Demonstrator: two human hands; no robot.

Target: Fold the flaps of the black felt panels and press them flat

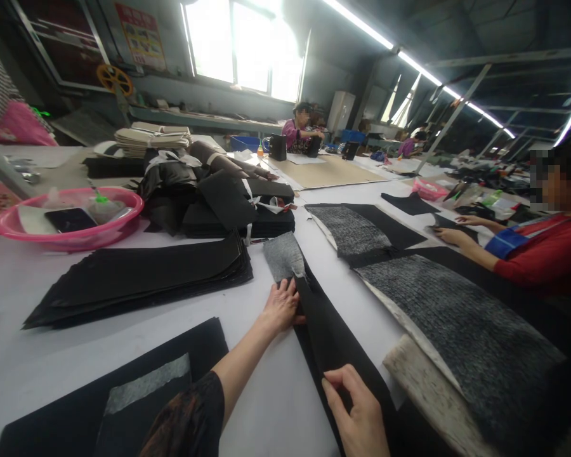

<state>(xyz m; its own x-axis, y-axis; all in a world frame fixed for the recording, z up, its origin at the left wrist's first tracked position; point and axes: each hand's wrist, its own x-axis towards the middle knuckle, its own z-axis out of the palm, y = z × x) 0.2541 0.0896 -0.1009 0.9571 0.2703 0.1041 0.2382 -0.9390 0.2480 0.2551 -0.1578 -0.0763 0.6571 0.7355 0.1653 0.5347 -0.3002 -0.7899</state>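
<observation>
A long narrow black fabric strip (330, 336) lies on the white table (38, 285), with its grey textured far end (283, 255) turned up. My left hand (282, 306) presses on the strip's left edge near that grey end, fingers stretched out and close together. My right hand (359, 416) pinches the strip's near part between thumb and fingers. A stack of long black pieces (137, 276) lies to the left of my left hand.
A pink basin (71, 219) with a phone and bottle stands at far left. Piles of black and grey fabric (452, 324) lie to the right. A person in a red top (542, 251) works at the right; others sit at the back. Black folded bundles (219, 203) are behind.
</observation>
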